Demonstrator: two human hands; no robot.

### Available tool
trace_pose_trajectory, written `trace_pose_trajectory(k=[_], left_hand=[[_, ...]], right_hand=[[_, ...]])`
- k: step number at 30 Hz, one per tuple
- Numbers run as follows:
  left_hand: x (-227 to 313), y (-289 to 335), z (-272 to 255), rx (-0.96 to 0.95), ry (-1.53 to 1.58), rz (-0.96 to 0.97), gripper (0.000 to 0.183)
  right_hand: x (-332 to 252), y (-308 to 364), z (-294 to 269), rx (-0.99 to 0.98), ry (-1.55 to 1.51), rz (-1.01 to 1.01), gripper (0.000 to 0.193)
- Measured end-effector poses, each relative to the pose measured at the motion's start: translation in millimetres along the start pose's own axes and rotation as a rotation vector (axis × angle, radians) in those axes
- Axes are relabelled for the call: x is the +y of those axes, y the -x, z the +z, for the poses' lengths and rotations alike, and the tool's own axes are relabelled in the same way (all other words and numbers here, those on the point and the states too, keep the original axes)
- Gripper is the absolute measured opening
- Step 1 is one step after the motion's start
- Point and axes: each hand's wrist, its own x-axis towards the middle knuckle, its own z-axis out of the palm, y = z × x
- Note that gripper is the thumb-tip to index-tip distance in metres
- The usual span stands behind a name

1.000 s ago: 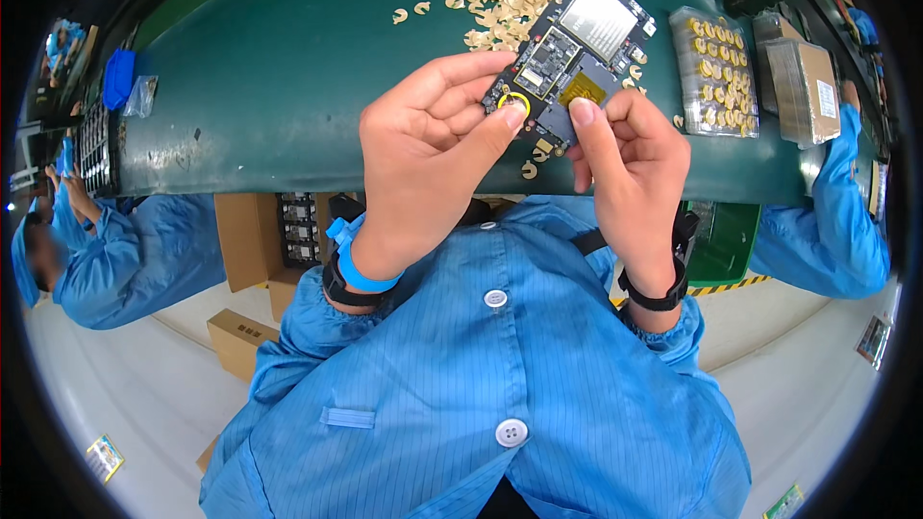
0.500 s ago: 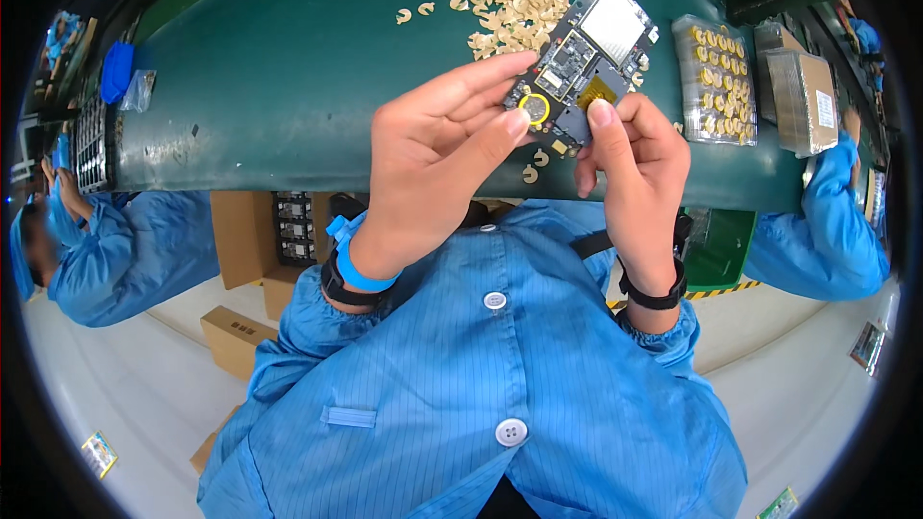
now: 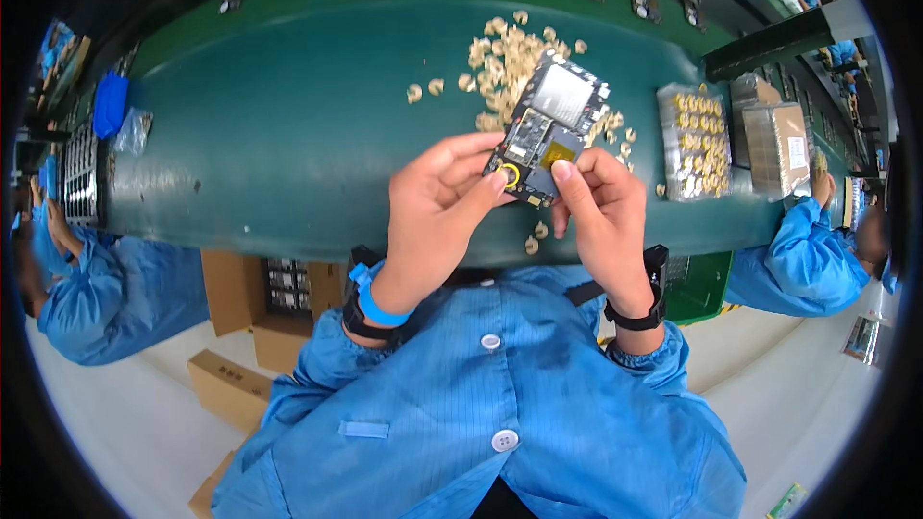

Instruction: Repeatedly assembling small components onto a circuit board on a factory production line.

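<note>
Head: both hands (image 3: 433,202) clamped on opposite edges of circuit board (image 3: 538,127); green tabletop (image 3: 279,135) stretches wide leftward.

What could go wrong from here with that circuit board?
Both hands, left and right, grip the circuit board near its closer end, so the far end might tip if the grip loosens.
The left thumb lies at the edge of the yellow-ringed round part; a hard press could shift it.
Loose tan pieces lie around the board, which might land on some if lowered.
</note>
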Motion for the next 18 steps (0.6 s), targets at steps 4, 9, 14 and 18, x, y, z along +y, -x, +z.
trace_pose_trajectory(k=[4, 9, 14, 18], left_hand=[[-5.5, -2.6, -15.9, 0.054, 0.045, 0.031, 0.049], [0.2, -10.1, -31.4, 0.065, -0.040, 0.000, 0.048], [7.9, -2.3, -48.9, 0.126, -0.111, -0.019, 0.036], [9.5, 2.5, -64.9, 0.161, -0.119, -0.017, 0.032]], right_hand=[[-17.3, -72.9, 2.1, -0.087, 0.248, -0.090, 0.030], [16.4, -245.4, 15.2, -0.045, 0.557, -0.176, 0.035], [26.1, -315.2, 36.5, 0.107, 1.087, -0.248, 0.037], [4.4, -299.0, -10.6, 0.256, 1.182, -0.169, 0.042]])
